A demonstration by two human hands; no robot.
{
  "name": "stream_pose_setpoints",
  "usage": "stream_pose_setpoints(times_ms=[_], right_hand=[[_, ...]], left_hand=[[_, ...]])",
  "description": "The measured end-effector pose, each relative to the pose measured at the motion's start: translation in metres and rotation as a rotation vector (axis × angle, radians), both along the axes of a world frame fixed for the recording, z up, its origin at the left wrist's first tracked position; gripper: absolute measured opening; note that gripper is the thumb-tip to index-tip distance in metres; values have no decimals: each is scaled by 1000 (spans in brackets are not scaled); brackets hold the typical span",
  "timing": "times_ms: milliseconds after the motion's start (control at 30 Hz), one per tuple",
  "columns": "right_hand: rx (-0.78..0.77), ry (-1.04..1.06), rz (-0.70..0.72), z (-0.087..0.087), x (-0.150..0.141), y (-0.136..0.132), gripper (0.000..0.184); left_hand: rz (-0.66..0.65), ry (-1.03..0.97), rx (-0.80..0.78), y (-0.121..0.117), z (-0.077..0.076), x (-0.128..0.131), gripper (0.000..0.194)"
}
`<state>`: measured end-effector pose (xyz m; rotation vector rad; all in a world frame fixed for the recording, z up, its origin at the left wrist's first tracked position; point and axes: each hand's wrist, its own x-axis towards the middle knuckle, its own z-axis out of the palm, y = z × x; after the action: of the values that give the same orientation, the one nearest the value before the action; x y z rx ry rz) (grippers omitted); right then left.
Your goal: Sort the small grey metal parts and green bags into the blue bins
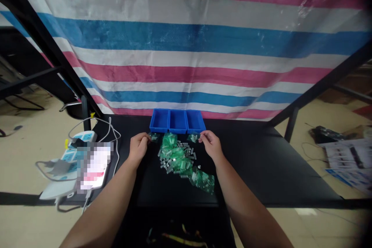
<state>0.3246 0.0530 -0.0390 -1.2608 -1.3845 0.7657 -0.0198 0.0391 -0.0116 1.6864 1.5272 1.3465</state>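
Three blue plastic bins (177,121) stand joined in a row at the far edge of the black table (255,166). Below them lies a heap of green plastic-wrapped small parts (177,159) mixed with grey metal cylinders (186,155). My left hand (138,148) reaches the heap's upper left, its fingertips at a small green piece (154,136). My right hand (210,144) is at the upper right, with its fingers close to another green piece (193,138). Neither grip is clear at this size.
Left of the hands, white power strips (83,137) with cables and a pixelated, blurred object (94,166) sit at the table's edge. A striped tarp (186,46) hangs behind the table. Printed sheets (348,161) lie on the floor at right.
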Motion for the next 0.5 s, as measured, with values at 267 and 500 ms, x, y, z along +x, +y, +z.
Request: stream_pose_setpoints(times_ms=[267,500], right_hand=[[-42,-46,6,2,3,-1,33],[-108,63,28,3,0,-3,40]], left_hand=[[-78,-60,-34,0,-3,1,25],[-118,-25,-25,0,1,3,25]])
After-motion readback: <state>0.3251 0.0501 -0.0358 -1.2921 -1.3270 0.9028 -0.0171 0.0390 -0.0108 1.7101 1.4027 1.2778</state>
